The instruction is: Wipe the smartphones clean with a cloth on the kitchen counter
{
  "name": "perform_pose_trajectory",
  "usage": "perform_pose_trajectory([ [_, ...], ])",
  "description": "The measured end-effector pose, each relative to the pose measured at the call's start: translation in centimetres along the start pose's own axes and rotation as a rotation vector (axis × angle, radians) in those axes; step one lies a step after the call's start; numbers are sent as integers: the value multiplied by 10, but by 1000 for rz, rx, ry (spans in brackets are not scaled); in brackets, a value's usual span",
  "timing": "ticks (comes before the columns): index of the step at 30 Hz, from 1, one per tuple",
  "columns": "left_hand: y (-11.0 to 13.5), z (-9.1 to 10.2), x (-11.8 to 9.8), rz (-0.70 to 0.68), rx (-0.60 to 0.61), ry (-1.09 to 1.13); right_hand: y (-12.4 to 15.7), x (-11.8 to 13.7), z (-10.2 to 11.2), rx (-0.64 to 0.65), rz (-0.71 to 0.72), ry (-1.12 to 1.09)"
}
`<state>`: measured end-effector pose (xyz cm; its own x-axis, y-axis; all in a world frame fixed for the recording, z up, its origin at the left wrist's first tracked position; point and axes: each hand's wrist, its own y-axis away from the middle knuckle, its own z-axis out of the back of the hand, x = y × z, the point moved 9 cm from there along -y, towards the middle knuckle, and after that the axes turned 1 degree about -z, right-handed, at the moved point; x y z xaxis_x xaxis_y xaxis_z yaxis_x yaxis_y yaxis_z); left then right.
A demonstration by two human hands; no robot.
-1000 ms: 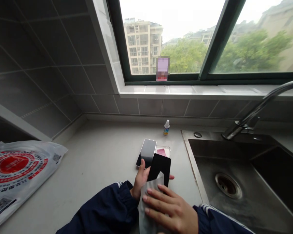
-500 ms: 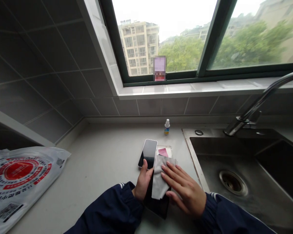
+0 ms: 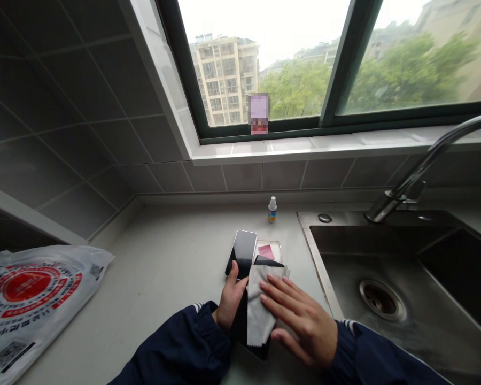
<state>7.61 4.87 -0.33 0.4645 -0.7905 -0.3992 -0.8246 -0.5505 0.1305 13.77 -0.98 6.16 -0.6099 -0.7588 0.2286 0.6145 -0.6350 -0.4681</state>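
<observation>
My left hand (image 3: 231,299) is closed on the left edge of a black flat device (image 3: 240,323), perhaps a phone or small tablet, with its thumb up. A grey cloth with a zigzag edge (image 3: 258,315) covers much of that device. My right hand (image 3: 304,315) lies over the cloth, fingers stretched out and pressing it down, thumb apart. Just beyond the left hand, a dark-screened phone with a light rim (image 3: 244,248) rests on the counter. Beside it is a clear phone case (image 3: 278,247) with a pink piece (image 3: 266,252) on it, partly hidden by the device.
A small white bottle (image 3: 272,210) stands on the counter (image 3: 164,267) near the back wall. To the right are a steel sink (image 3: 340,305) and its faucet (image 3: 396,195). A printed white plastic bag (image 3: 64,315) lies at left. The window (image 3: 296,125) is ahead.
The cloth under my right hand has slid toward me along the black device, baring its far end. My left hand keeps its hold. The view has shifted slightly.
</observation>
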Motion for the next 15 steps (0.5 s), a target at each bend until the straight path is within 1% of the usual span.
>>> perform_pose_trajectory([
  [3,1,0,1,2,-11,-5,0,21,-3,20,99,-65],
  [5,2,1,1,0,-13,-5,0,28,-4,28,133,-85],
  [7,2,2,2,12,-13,4,0,21,-2,12,103,-68],
  [11,0,3,2,21,-11,12,0,2,5,-34,-7,1],
  [13,-1,1,1,13,-7,9,-1,5,6,-43,7,-11],
  [15,0,-2,-2,-15,-5,-11,-1,16,8,-44,55,-52],
])
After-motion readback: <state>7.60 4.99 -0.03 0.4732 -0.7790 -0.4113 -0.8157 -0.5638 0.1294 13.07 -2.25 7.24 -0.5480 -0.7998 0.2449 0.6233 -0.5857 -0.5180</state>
